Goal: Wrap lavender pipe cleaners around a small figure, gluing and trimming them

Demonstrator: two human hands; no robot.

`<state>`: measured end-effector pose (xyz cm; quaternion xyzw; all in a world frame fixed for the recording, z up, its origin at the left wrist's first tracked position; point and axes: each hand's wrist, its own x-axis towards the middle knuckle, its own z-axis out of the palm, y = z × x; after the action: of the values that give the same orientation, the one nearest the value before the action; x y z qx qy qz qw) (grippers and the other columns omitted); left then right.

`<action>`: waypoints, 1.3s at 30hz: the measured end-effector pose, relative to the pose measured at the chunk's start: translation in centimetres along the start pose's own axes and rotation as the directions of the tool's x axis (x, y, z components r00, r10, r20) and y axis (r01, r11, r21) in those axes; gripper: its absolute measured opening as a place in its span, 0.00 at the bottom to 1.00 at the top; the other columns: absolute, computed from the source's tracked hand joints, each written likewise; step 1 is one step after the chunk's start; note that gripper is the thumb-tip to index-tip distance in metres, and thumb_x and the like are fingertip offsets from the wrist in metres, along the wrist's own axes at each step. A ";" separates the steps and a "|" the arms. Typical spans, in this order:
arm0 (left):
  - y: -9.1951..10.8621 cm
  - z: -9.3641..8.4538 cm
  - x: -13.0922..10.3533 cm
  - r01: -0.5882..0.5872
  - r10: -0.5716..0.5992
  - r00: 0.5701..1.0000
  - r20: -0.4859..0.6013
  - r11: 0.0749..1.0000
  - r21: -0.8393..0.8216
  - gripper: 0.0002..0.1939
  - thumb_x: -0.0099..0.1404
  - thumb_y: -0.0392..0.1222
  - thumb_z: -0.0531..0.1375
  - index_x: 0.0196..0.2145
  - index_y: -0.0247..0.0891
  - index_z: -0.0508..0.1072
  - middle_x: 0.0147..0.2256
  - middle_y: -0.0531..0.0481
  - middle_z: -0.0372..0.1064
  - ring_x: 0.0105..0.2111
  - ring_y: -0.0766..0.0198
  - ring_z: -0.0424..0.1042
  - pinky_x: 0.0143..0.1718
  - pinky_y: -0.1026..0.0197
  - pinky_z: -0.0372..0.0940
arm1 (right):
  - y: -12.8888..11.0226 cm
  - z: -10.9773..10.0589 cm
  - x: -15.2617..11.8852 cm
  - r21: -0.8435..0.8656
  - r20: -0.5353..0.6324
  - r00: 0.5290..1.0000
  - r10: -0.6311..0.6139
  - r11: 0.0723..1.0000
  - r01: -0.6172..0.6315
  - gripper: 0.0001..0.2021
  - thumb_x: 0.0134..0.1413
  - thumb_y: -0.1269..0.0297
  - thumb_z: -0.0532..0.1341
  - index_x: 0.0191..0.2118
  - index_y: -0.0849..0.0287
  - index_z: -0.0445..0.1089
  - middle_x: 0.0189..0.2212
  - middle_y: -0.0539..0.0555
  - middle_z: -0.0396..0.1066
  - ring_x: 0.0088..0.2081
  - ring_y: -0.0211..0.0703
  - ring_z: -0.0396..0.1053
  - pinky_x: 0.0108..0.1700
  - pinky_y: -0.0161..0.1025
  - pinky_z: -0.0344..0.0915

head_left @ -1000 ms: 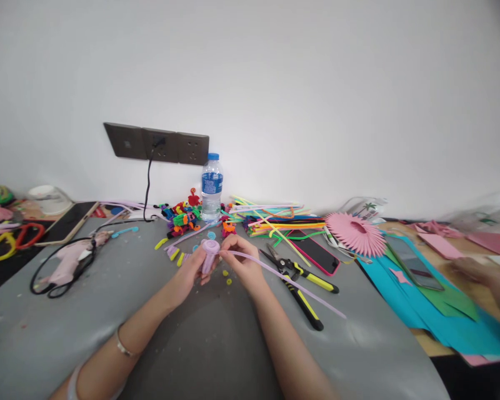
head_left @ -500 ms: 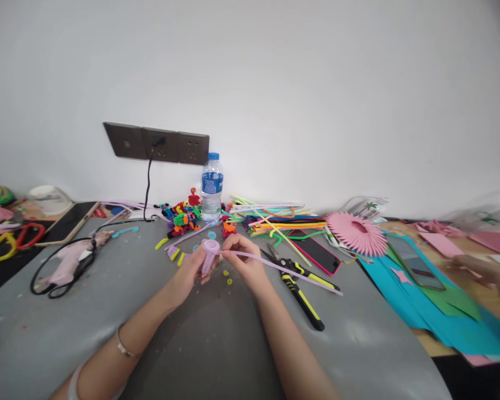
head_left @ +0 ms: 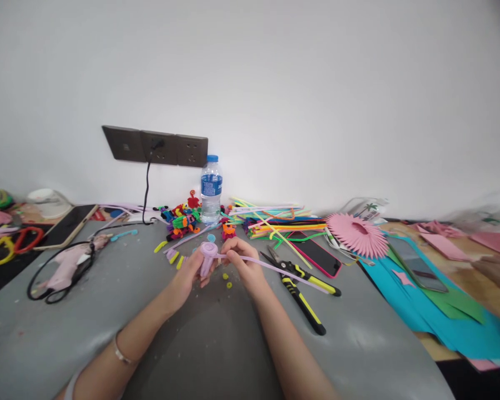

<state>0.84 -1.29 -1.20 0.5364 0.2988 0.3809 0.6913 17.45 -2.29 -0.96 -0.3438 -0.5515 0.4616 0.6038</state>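
Over grey table: long axis toward near right corner.
Clamped by left hand around lilac coil; pinched by right hand on lilac strip, just right of coil.

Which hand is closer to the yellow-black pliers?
Right: the right hand is just left of the pliers, pinching a purple strip. The left hand is farther left, holding the purple roll.
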 end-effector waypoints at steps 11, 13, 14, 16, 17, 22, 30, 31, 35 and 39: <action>-1.3 -0.7 0.8 0.019 -0.018 0.999 -0.030 1.000 0.003 0.28 0.64 0.69 0.54 0.30 0.38 0.68 0.25 0.55 0.58 0.20 0.69 0.51 0.19 0.65 0.53 | 1.1 0.0 -0.1 0.202 -0.039 0.996 0.082 0.977 -0.072 0.21 0.55 0.43 0.63 0.29 0.58 0.71 0.23 0.49 0.67 0.24 0.37 0.62 0.29 0.35 0.59; -1.4 -0.7 0.7 -0.007 0.007 0.995 -0.098 1.000 -0.002 0.26 0.65 0.66 0.54 0.31 0.38 0.69 0.25 0.54 0.58 0.21 0.69 0.51 0.19 0.66 0.53 | 1.0 0.2 -0.2 0.216 -0.017 0.996 0.087 0.973 -0.081 0.21 0.55 0.42 0.63 0.30 0.58 0.71 0.23 0.49 0.67 0.24 0.37 0.62 0.29 0.35 0.59; -1.3 -0.7 0.7 -0.014 0.013 0.993 -0.115 1.000 -0.010 0.26 0.64 0.67 0.54 0.31 0.38 0.69 0.25 0.54 0.59 0.21 0.68 0.52 0.19 0.65 0.54 | 1.0 0.2 -0.3 0.223 -0.005 0.995 0.098 0.970 -0.094 0.22 0.54 0.41 0.63 0.31 0.58 0.71 0.22 0.48 0.66 0.24 0.37 0.62 0.29 0.35 0.59; -1.3 -0.7 0.6 -0.006 0.003 0.993 -0.116 1.000 -0.025 0.28 0.63 0.68 0.55 0.31 0.38 0.70 0.26 0.53 0.60 0.22 0.67 0.54 0.20 0.64 0.55 | 0.9 0.4 -0.4 0.236 0.022 0.992 0.127 0.963 -0.129 0.22 0.53 0.40 0.64 0.32 0.58 0.71 0.22 0.48 0.65 0.23 0.37 0.61 0.29 0.35 0.58; -1.3 -0.8 0.6 -0.008 0.004 0.993 -0.119 0.999 -0.036 0.28 0.61 0.70 0.56 0.29 0.38 0.69 0.24 0.54 0.59 0.21 0.68 0.53 0.19 0.64 0.54 | 0.8 0.5 -0.4 0.239 0.037 0.989 0.141 0.960 -0.146 0.23 0.52 0.39 0.64 0.32 0.58 0.71 0.22 0.47 0.65 0.23 0.37 0.61 0.28 0.35 0.58; -1.1 -1.5 1.0 0.044 -0.051 0.985 -0.167 0.998 -0.043 0.27 0.62 0.68 0.57 0.29 0.38 0.68 0.23 0.56 0.56 0.21 0.68 0.52 0.19 0.65 0.55 | 0.3 1.0 -0.2 0.223 0.127 0.970 0.209 0.946 -0.233 0.22 0.51 0.41 0.66 0.33 0.58 0.70 0.21 0.46 0.66 0.23 0.35 0.60 0.28 0.34 0.57; 0.7 -1.6 1.3 0.003 -0.039 0.973 -0.227 0.988 -0.154 0.30 0.54 0.71 0.62 0.26 0.38 0.66 0.23 0.55 0.59 0.20 0.70 0.52 0.20 0.65 0.56 | 0.9 1.1 0.0 0.338 0.023 0.953 0.301 0.895 -0.291 0.20 0.46 0.48 0.72 0.34 0.57 0.68 0.19 0.43 0.64 0.21 0.33 0.56 0.26 0.32 0.52; 0.6 -1.6 1.2 0.007 -0.045 0.972 -0.229 0.986 -0.164 0.30 0.54 0.71 0.62 0.25 0.37 0.65 0.23 0.56 0.59 0.20 0.70 0.52 0.20 0.65 0.56 | 0.9 1.0 0.0 0.353 0.011 0.951 0.308 0.889 -0.292 0.20 0.45 0.49 0.72 0.34 0.57 0.68 0.19 0.43 0.64 0.21 0.33 0.56 0.26 0.32 0.52; 0.3 -1.4 1.3 0.014 -0.053 0.976 -0.210 0.983 -0.184 0.30 0.55 0.70 0.62 0.25 0.37 0.65 0.21 0.56 0.58 0.19 0.71 0.51 0.19 0.66 0.56 | 0.8 0.9 0.2 0.398 0.007 0.955 0.296 0.875 -0.274 0.20 0.44 0.49 0.72 0.34 0.56 0.68 0.18 0.43 0.62 0.20 0.33 0.54 0.26 0.32 0.51; 0.4 -1.1 1.6 0.035 -0.075 0.978 -0.193 0.978 -0.204 0.30 0.53 0.70 0.63 0.25 0.37 0.66 0.20 0.57 0.57 0.17 0.72 0.49 0.16 0.66 0.52 | 0.6 0.9 0.3 0.421 0.014 0.957 0.290 0.866 -0.269 0.19 0.43 0.50 0.72 0.33 0.55 0.68 0.17 0.43 0.62 0.21 0.34 0.53 0.27 0.33 0.51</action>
<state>0.74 0.72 -1.11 0.4152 0.3417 0.4413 0.7184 16.43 -1.89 -1.21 -0.2938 -0.3690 0.6427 0.6036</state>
